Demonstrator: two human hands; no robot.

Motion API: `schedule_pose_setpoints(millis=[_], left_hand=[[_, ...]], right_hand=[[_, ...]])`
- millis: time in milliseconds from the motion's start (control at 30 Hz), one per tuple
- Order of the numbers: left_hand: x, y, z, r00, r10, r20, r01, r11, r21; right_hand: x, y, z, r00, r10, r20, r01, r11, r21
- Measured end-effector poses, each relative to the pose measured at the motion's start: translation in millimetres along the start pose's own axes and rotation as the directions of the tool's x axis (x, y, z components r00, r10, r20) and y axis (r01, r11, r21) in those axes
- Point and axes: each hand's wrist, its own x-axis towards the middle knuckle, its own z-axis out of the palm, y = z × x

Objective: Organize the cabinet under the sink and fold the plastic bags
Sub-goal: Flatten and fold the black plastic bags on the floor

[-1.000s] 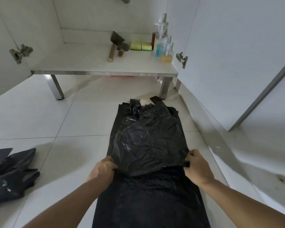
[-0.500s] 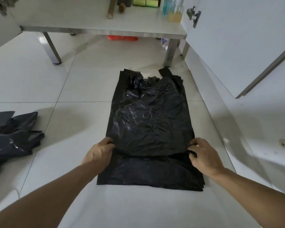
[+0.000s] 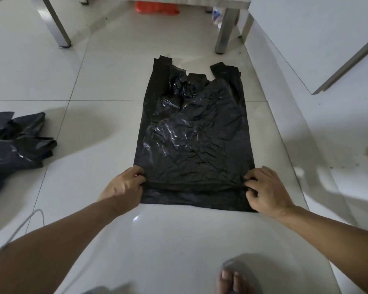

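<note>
Two bare hands work one crumpled black plastic bag [image 3: 194, 134] lying flat on the glossy white tiled floor [image 3: 106, 77], handles pointing away toward the cabinet. Left hand [image 3: 123, 185] pinches the bag's left edge at a fold line near the bottom, fingers curled over the plastic; right hand [image 3: 266, 187] pinches the right edge at the same fold line, fingertips tucked into the crease. So both grips are closed on the bag. A folded layer lies over the lower part, with a narrow strip of the under layer showing below the crease, nearest the person. Bag's two handle strips sit at the far end, left one flat, right one slightly rumpled. A second heap of dark plastic bags [image 3: 13, 141] lies on the floor at far left, well apart from the flat bag. Metal legs of the cabinet shelf [image 3: 57, 24] stand at the top of the view, with an orange object [image 3: 157, 8] on the floor under it, too cropped to identify. White cabinet door [image 3: 319, 39] hangs open at upper right. Bare toes [image 3: 232, 281] show at the bottom edge. A thin white cord [image 3: 28, 221] curves at lower left.
</note>
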Motion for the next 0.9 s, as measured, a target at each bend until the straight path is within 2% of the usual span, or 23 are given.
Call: schedule_pose_setpoints(millis=[100, 200, 300, 400, 433, 500, 600, 733, 900], left_hand=[[-3.8, 1.4, -1.6, 0.999, -0.036, 0.03, 0.037, 0.999, -0.034], [-5.3, 6.7, -3.3, 0.998, -0.042, 0.037, 0.039, 0.996, 0.084], [6.5, 17.9, -6.0, 0.995, -0.079, -0.056, 0.087, 0.985, 0.15], [30.6, 29.2, -0.8, 0.987, -0.098, -0.128, 0.113, 0.986, 0.119], [39.8, 30.9, 2.8, 0.99, -0.098, -0.096, 0.108, 0.989, 0.103], [56.3, 33.4, 11.2, 0.992, -0.113, 0.063, 0.106, 0.988, 0.116], [67.6, 32.9, 26.1, 0.938, -0.184, 0.293, 0.118, 0.966, 0.229], [54.7, 32.6, 39.3, 0.911, -0.212, 0.354, 0.098, 0.945, 0.313], [32.7, 37.7, 43.1, 0.915, -0.196, 0.351, 0.077, 0.942, 0.326]], right_hand=[[-3.9, -1.5, -3.9, 0.998, -0.005, 0.06, 0.004, 1.0, 0.019], [-2.7, -4.5, -10.3, 0.995, -0.011, 0.096, 0.006, 0.998, 0.055], [12.2, -8.6, -14.6, 0.999, 0.028, 0.027, -0.031, 0.994, 0.103], [34.0, -19.0, -11.9, 0.991, 0.129, -0.032, -0.124, 0.984, 0.13], [41.6, -23.9, -9.6, 0.984, 0.179, 0.008, -0.179, 0.976, 0.121], [53.8, -32.7, -2.0, 0.947, 0.266, 0.18, -0.279, 0.959, 0.053], [61.5, -38.2, 13.7, 0.879, 0.287, 0.381, -0.273, 0.958, -0.093], [52.1, -41.4, 28.1, 0.863, 0.273, 0.426, -0.212, 0.96, -0.185], [37.1, -43.0, 28.4, 0.895, 0.237, 0.379, -0.182, 0.967, -0.176]])
